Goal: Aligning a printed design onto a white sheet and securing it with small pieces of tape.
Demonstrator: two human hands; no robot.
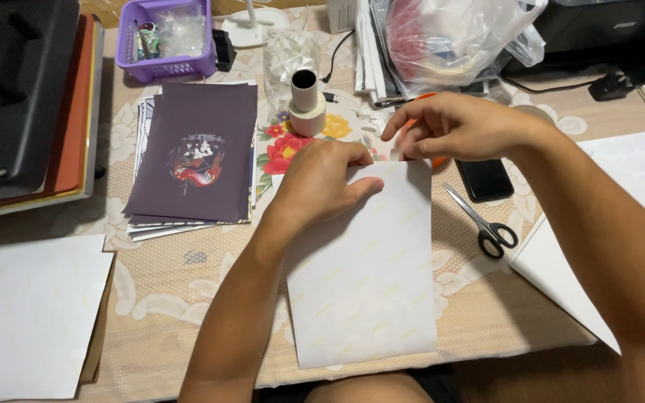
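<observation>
While left hand (319,183) pins white sheet (363,269), scissors (483,222) beside

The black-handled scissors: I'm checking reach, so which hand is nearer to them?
The right hand. It pinches the top edge of the white paper sheet, just up and left of the black-handled scissors. The left hand presses the sheet's top left corner, farther away.

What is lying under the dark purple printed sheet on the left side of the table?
Under the purple sheet sits a stack of papers; only their pale edges stick out along its left and bottom sides. Their printed faces are covered, so what they show cannot be seen.
</observation>
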